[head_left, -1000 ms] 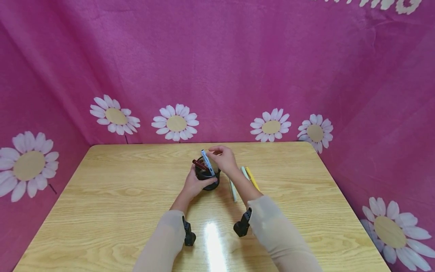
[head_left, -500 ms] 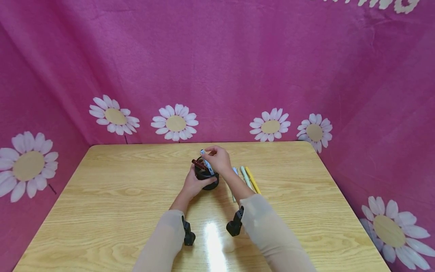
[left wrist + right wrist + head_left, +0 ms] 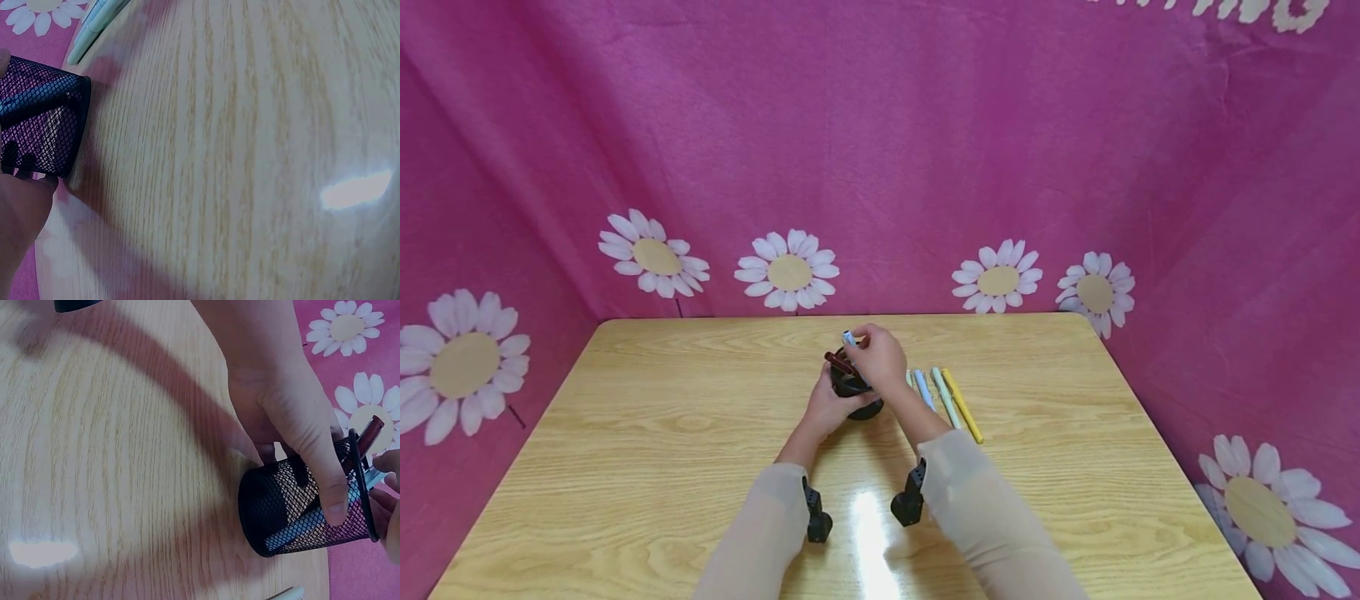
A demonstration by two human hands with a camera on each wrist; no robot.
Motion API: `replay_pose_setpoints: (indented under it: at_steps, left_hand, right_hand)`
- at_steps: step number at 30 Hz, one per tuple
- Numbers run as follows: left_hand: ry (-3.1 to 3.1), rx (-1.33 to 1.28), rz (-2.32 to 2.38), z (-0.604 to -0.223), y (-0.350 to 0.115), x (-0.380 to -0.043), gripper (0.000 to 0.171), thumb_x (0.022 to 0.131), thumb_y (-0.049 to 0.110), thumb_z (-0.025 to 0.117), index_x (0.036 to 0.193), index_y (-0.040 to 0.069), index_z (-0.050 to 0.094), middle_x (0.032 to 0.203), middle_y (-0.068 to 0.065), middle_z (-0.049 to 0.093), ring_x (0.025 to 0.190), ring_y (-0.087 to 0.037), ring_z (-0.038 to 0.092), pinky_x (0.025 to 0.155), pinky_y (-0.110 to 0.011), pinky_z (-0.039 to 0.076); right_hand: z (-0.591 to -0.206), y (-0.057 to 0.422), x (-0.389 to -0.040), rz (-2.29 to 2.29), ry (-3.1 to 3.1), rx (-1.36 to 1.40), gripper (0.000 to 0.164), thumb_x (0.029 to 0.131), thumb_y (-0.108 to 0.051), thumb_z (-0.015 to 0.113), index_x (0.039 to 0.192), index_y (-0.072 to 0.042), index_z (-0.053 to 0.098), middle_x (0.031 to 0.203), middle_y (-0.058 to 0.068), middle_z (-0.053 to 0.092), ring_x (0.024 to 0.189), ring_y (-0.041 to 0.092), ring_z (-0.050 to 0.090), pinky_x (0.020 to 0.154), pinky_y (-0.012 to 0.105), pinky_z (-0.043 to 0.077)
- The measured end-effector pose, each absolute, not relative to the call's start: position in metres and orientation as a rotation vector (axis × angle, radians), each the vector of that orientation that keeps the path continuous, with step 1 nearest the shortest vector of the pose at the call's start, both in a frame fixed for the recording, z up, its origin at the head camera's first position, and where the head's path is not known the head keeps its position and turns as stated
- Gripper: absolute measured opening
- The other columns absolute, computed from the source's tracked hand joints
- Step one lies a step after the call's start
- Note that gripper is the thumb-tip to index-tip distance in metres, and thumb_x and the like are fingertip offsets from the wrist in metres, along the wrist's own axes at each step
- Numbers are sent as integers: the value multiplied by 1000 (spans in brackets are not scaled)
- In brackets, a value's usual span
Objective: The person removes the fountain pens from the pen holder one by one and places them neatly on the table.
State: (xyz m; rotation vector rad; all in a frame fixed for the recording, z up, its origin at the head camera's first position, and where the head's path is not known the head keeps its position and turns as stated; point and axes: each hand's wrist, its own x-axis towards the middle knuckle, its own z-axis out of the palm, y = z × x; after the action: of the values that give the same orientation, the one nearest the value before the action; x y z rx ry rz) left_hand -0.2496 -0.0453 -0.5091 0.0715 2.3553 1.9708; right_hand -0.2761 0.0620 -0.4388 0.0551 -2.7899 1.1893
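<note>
A black mesh pen cup (image 3: pixel 867 412) stands on the table. My left hand (image 3: pixel 827 407) grips it around the side, and its thumb lies across the mesh in the right wrist view. Inside leans a dark red pen (image 3: pixel 370 439), its end sticking out over the rim. A light blue pen (image 3: pixel 848 337) also stands slanted in the cup, its lower part showing through the mesh in both wrist views. My right hand (image 3: pixel 882 360) is over the rim, pinching the upper part of this blue pen; the right wrist view shows only its fingertips at the edge.
Right of the cup lie a yellow pen (image 3: pixel 962 406), a pale green pen (image 3: pixel 945 395) and a light blue pen (image 3: pixel 923 388), side by side. Another pale pen is mostly hidden behind the right wrist. A pink flowered curtain (image 3: pixel 887 167) borders the wooden table (image 3: pixel 662 467).
My right hand has come slightly left onto the blue pen in the cup and now pinches it. More of the pens on the table shows. My left hand and the cup stay put.
</note>
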Motion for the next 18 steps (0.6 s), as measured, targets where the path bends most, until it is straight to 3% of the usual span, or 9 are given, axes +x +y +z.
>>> replay_pose_setpoints:
  at_steps: [10,18]
  left_hand:
    - [2292,82,1970,-480,-47,-234,80,77,11,75,140,2,26,142,-22,39,133,-35,35,111,-50,28]
    - [2332,61,1948,-510,-47,-249,85,76,21,78,142,10,25,145,-15,38,135,-30,34,113,-48,27]
  right_hand:
    - [-440,59,-275,1044,-2854,33,29,87,-29,65,113,-17,64,90,1,67,77,16,61,63,29,46]
    - [-439,58,-275,1041,-2859,27,26,87,-27,65,111,-17,64,89,1,67,78,16,61,63,29,45]
